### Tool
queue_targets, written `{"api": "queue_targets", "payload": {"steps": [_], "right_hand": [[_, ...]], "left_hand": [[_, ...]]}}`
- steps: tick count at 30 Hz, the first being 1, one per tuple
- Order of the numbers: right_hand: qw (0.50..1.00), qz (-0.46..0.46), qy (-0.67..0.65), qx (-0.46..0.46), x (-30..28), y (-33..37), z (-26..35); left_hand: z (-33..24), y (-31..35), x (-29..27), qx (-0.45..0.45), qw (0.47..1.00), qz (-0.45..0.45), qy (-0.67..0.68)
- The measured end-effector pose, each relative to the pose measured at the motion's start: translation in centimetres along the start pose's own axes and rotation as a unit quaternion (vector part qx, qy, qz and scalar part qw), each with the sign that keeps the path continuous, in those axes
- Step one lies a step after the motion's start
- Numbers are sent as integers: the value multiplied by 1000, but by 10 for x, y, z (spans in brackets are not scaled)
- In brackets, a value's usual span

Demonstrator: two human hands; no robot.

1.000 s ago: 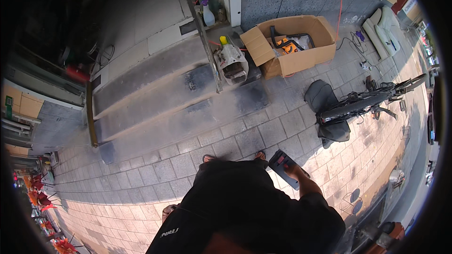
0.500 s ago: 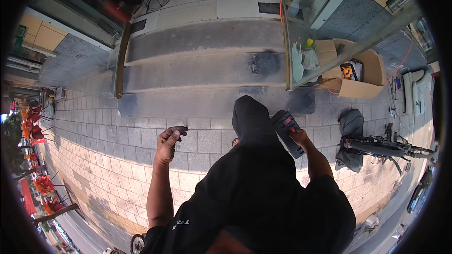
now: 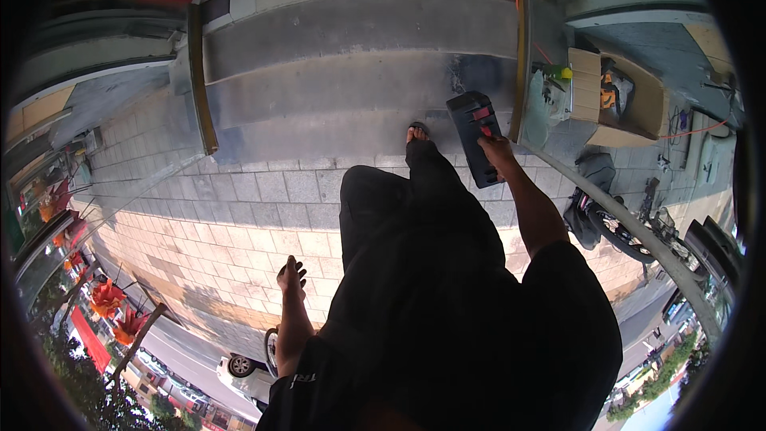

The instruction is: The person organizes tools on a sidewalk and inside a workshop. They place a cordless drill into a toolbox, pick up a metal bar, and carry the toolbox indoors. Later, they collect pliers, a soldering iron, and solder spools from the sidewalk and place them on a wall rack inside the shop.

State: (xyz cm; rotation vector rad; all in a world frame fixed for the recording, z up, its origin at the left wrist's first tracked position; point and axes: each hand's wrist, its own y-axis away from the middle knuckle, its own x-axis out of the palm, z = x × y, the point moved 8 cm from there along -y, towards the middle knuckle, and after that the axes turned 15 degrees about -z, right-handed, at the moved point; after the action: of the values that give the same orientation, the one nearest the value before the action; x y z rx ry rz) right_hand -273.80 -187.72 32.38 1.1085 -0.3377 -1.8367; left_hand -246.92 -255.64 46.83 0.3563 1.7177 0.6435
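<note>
My right hand (image 3: pixel 496 153) is wrapped round the handle of a black plastic carrying case (image 3: pixel 464 121) with red parts. The case hangs over the lower steps (image 3: pixel 319 124), just left of the doorway's right-hand post. Down by my left thigh hangs my left hand (image 3: pixel 292 274), with nothing in it; its fingers are slightly bent and apart. One sandalled foot (image 3: pixel 416 132) is on the lowest step, and my other leg is bent at the knee.
Grey steps rise ahead between two metal-edged glass doors. An open cardboard box (image 3: pixel 630 116) with an orange-and-black item stands right of the right door post (image 3: pixel 523 56). Farther right is a parked two-wheeler (image 3: pixel 614 227). Paving tiles (image 3: pixel 231 247) spread behind and left.
I have moved forward onto the lowest step. The carrying case has come forward over the steps in my right hand. My left hand has swung back, its fingers looser.
</note>
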Motion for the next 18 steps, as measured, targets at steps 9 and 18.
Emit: {"api": "queue_targets", "payload": {"steps": [9,18], "right_hand": [[985,-16,172,-26,8,-52,88],[974,-73,74,203,-33,49,210]], "left_hand": [[-202,-50,-28,181,977,54,-96],[-620,-42,10,501,851,107,-112]]}}
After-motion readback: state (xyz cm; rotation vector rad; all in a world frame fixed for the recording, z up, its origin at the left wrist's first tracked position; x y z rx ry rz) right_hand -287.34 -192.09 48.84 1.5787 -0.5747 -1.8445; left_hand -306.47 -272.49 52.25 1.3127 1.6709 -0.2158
